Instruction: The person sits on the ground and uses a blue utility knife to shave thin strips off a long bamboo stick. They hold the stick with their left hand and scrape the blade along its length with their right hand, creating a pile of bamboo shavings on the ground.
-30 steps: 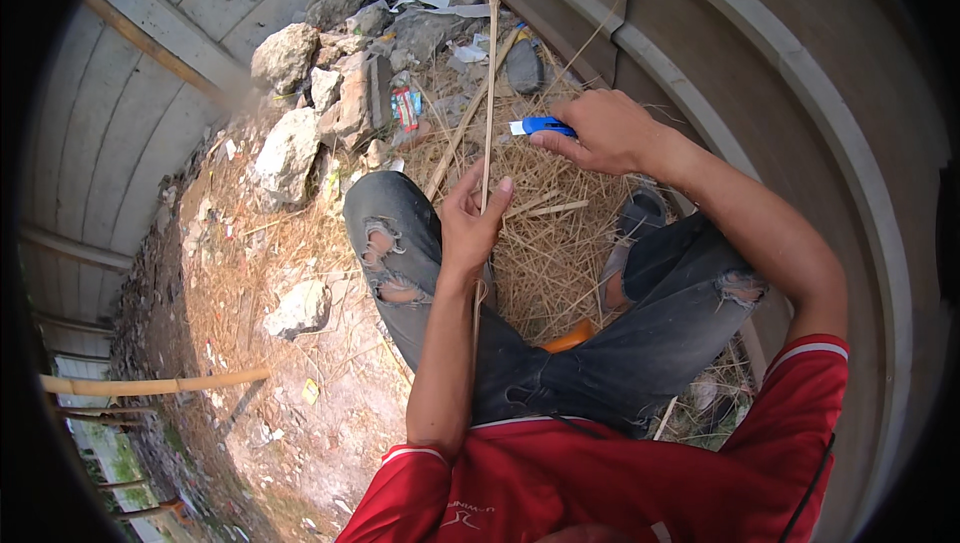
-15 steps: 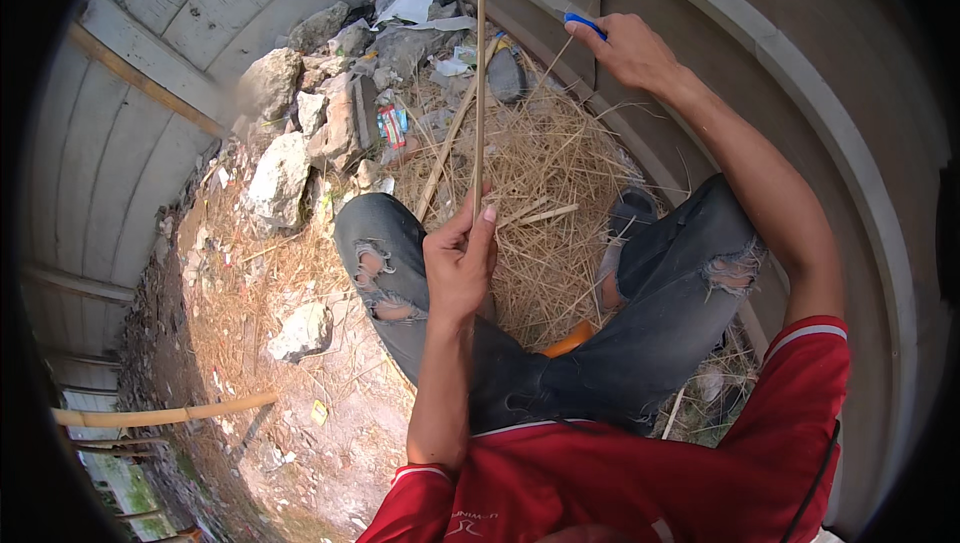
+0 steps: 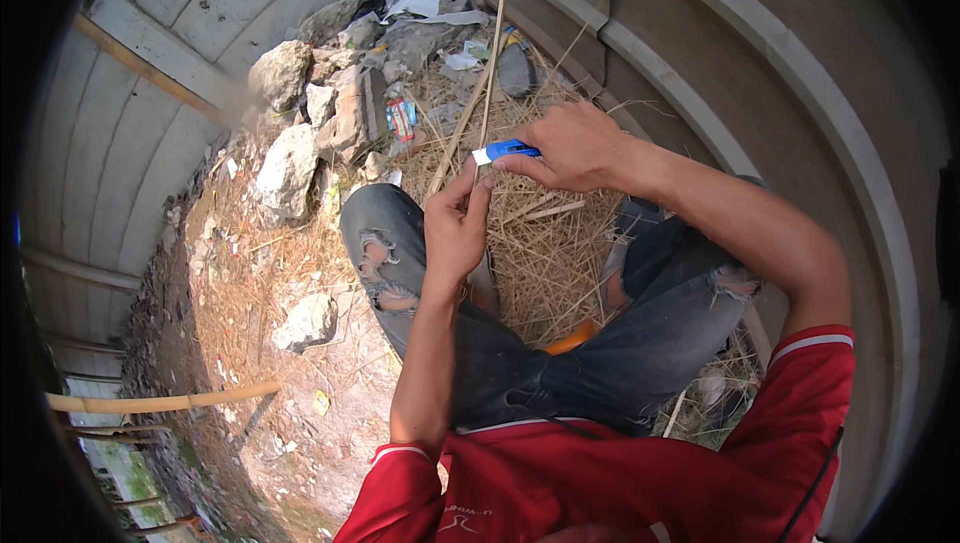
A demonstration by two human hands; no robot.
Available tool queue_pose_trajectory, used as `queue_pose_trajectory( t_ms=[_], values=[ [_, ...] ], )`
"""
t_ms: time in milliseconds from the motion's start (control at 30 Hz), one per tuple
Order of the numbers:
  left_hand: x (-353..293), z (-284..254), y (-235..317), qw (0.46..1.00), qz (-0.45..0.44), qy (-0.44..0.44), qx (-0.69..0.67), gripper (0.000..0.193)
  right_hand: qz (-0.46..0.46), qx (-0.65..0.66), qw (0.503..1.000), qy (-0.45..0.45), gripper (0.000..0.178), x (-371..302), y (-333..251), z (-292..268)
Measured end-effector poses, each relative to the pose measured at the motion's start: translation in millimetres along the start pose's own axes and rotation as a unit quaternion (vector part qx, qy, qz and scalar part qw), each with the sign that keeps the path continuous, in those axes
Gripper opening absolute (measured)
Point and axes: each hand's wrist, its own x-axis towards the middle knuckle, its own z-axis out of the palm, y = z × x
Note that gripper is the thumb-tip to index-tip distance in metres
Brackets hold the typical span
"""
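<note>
My left hand pinches the lower end of a long, thin bamboo strip, which points up and away from me past the top edge. In my right hand is a blue box cutter. Its blade end lies against the strip just above my left fingertips. Between my bent legs is a heap of pale bamboo shavings, with an orange object, partly hidden, at its near side.
Rocks and scraps of litter lie at the far left. A curved metal wall runs close along my right. At the left are a block wall and a bamboo pole. A lone stone sits on the ground.
My right hand has come down and left with the box cutter, from beside the metal wall to the strip. The strip's upper end has tilted slightly right; my left hand keeps its hold.
</note>
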Motion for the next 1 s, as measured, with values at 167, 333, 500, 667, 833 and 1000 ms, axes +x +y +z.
queue_pose_trajectory(
  t_ms=[167, 333, 500, 667, 833, 1000],
  values=[
    [-14.4, 1.8, -16.2, 1.0, 0.009, 0.0, 0.018, 0.044, 0.104, -0.008, 0.993, 0.059, 0.059, 27.3, 46.3, -20.5],
    [-28.0, 7.5, -26.5, 0.999, -0.039, -0.026, 0.02, 0.044, 0.129, -0.058, 0.985, 0.102, 0.063, 35.2, 74.6, -21.0],
    [-38.1, 9.5, -24.3, 0.999, -0.018, -0.03, -0.018, 0.045, 0.103, -0.098, 0.976, 0.164, 0.065, 36.9, 89.3, -25.8],
    [-48.0, 19.4, -13.0, 0.991, -0.06, -0.03, -0.118, 0.045, 0.09, -0.138, 0.97, 0.176, 0.063, 50.3, 96.0, -34.3],
    [-53.4, 4.1, -18.2, 0.969, -0.075, -0.075, -0.222, 0.046, 0.056, -0.066, 0.982, 0.167, 0.064, 62.7, 83.0, -34.4],
    [-50.5, -15.6, -12.4, 0.924, -0.152, -0.14, -0.322, 0.047, 0.081, 0.125, 0.985, 0.092, 0.071, 74.3, 90.8, -23.9]
  ],
)
